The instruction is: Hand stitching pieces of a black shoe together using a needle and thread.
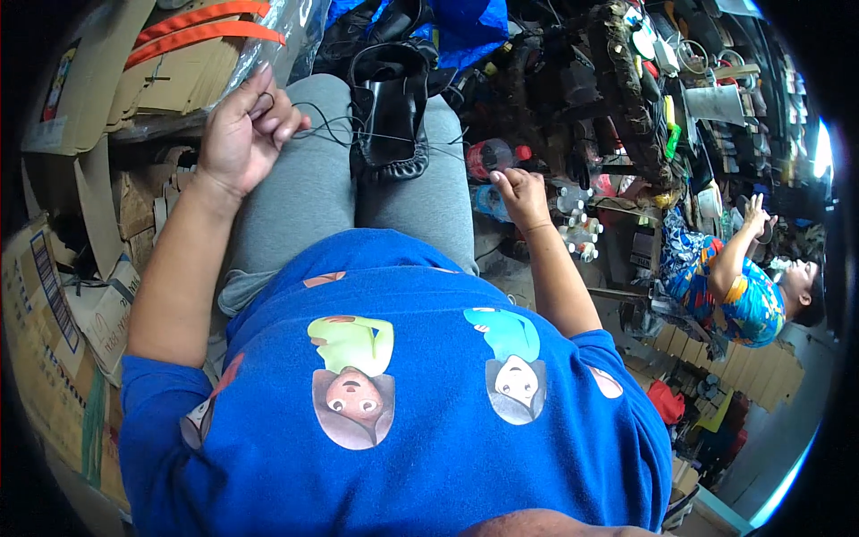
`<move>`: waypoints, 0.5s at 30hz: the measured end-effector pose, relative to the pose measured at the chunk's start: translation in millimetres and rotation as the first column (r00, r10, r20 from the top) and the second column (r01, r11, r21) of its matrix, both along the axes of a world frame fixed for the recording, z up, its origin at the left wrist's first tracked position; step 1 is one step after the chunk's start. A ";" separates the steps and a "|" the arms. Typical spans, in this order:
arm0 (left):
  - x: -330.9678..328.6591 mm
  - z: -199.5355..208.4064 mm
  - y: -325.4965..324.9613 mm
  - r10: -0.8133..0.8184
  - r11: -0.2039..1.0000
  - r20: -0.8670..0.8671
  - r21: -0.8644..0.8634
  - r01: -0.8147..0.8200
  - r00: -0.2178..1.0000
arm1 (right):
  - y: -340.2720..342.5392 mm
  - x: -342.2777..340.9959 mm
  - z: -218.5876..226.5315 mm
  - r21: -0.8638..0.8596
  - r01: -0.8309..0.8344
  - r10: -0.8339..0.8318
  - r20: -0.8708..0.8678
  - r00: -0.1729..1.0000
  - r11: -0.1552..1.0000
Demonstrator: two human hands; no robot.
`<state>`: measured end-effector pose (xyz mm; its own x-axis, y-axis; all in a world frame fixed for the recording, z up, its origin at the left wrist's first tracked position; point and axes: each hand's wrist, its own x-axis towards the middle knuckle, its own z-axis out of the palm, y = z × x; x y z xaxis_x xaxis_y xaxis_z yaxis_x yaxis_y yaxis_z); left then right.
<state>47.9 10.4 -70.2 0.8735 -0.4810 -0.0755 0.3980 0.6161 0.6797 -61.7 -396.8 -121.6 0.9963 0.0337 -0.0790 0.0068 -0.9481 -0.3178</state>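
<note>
A black leather shoe (391,112) sits between my knees, its toe with gathered, puckered stitching pointing toward me. Dark thread (333,136) runs from the shoe in loose loops to my left hand (243,134), whose fingers are curled closed on it, raised over my left thigh. More thread stretches from the shoe out to the right and grows too thin to follow. Beyond my right thigh, my right hand (523,197) is closed in a pinch, thumb against fingers. What it holds is too small to make out.
Cardboard boxes (67,304) and orange straps (201,31) lie at the left. More black shoes (394,22) and a blue plastic bag (474,31) are ahead. Bottles (488,159) stand at the right, near a cluttered rack (626,98). Another person (729,286) sits farther right, hands raised.
</note>
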 end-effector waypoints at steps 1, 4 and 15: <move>-3.2 1.8 7.4 0.011 1.000 -0.001 0.002 -0.011 1.000 | 2.3 -0.4 2.1 0.152 0.109 -0.087 -0.143 0.986 0.982; 12.0 11.3 41.1 0.030 0.621 0.254 0.753 -0.217 0.967 | -17.4 -13.8 -14.4 0.732 0.416 -0.283 -0.308 0.908 0.539; 43.2 40.9 -136.6 -0.737 0.139 0.385 0.891 -0.432 0.556 | -5.3 -22.0 5.6 0.795 0.584 -0.355 -0.505 0.787 0.164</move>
